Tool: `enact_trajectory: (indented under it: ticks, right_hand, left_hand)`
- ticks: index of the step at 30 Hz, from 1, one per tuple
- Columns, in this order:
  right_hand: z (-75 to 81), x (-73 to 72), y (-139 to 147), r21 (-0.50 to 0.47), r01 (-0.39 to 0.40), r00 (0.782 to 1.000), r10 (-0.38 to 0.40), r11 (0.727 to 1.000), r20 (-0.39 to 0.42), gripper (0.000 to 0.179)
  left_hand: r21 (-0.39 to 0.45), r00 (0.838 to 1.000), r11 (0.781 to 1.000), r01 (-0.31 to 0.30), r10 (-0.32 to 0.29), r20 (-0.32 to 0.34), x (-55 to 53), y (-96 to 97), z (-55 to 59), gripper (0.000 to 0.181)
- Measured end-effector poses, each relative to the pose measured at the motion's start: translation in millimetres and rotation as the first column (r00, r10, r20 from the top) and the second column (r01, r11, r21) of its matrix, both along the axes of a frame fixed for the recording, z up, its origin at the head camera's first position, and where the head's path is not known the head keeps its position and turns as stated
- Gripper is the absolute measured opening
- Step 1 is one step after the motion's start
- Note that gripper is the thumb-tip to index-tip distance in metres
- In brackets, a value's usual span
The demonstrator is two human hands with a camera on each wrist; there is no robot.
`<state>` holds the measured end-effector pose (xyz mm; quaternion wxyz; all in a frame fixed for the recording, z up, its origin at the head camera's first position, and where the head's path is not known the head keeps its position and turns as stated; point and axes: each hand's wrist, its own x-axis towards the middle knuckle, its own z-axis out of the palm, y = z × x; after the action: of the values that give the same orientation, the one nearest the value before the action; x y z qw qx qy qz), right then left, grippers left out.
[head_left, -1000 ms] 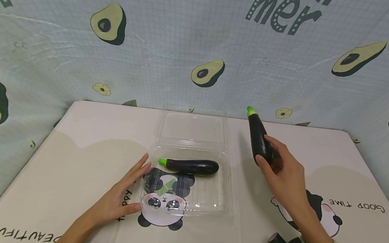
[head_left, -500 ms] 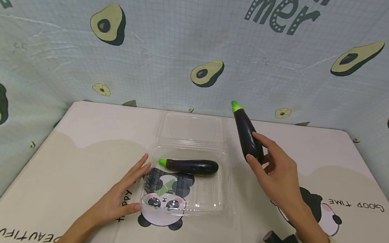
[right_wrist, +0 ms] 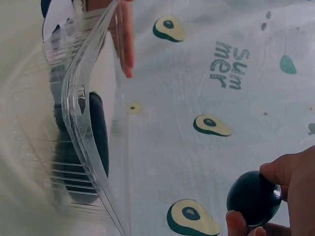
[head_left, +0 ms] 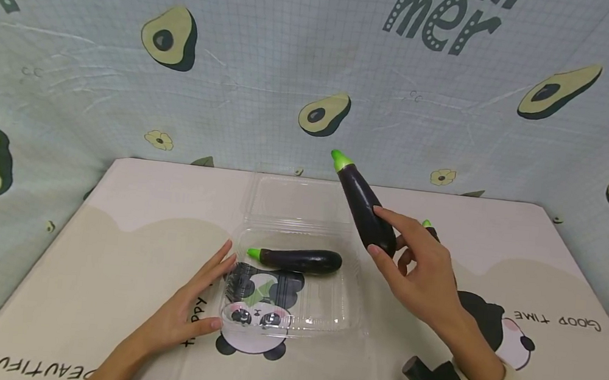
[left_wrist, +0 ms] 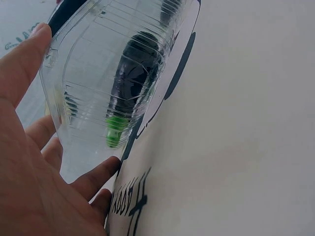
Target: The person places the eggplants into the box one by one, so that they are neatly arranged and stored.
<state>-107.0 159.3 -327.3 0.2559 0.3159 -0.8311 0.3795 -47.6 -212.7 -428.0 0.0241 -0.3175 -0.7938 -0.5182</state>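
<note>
My right hand (head_left: 420, 274) grips a dark purple eggplant (head_left: 362, 205) by its thick lower end, its bright green stem pointing up and to the left. It is held above the table, at the right side of a clear plastic clamshell container (head_left: 326, 311). Another eggplant (head_left: 300, 260) lies crosswise inside the container near its back wall, stem to the left. Fingers spread, my left hand (head_left: 179, 315) stands at the container's left side, fingertips right at the rim. In the right wrist view, the rounded end of the held eggplant (right_wrist: 251, 199) shows between thumb and fingers.
The container's lid (head_left: 303, 202) is folded back behind it. A further eggplant (head_left: 429, 227) lies partly hidden behind my right hand. A white table mat (head_left: 137, 272) with panda prints covers the table. An avocado-print cloth (head_left: 248, 87) hangs at the back.
My right hand has carried the eggplant leftward toward the container, uncovering the tip of a further eggplant behind the hand. The left hand and container have stayed put.
</note>
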Motion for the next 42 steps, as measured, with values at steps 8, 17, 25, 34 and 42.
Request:
enact_trajectory:
  ticks: [8, 17, 25, 34, 42]
  right_hand:
    - [2.0, -0.7, -10.7, 0.022, -0.150, 0.989, 0.150, 0.988, 0.007, 0.045]
    - [-1.8, 2.3, -16.9, 0.103, -0.249, 0.958, 0.230, 0.963, 0.171, 0.055]
    - [-6.2, -0.5, -17.7, 0.163, -0.322, 0.932, 0.282, 0.933, 0.227, 0.053]
    - [-10.8, -1.9, -19.1, 0.239, -0.375, 0.912, 0.311, 0.896, 0.267, 0.049]
    - [-20.6, -2.9, -21.9, 0.324, -0.419, 0.899, 0.336, 0.848, 0.281, 0.049]
  left_hand:
    - [-0.012, 1.000, 1.000, -0.008, 0.009, 0.007, -0.3, 0.1, -0.1, 0.087]
    - [-0.007, 1.000, 1.000, -0.013, 0.013, 0.000, -0.1, 0.9, -1.4, 0.086]
    - [-0.007, 1.000, 1.000, -0.005, 0.005, -0.009, -1.4, -0.8, -1.6, 0.086]
    - [-0.005, 1.000, 1.000, -0.004, 0.004, -0.012, -2.0, -1.0, -1.1, 0.085]
    - [-0.003, 1.000, 1.000, -0.003, 0.003, 0.005, -0.5, -0.6, -0.6, 0.086]
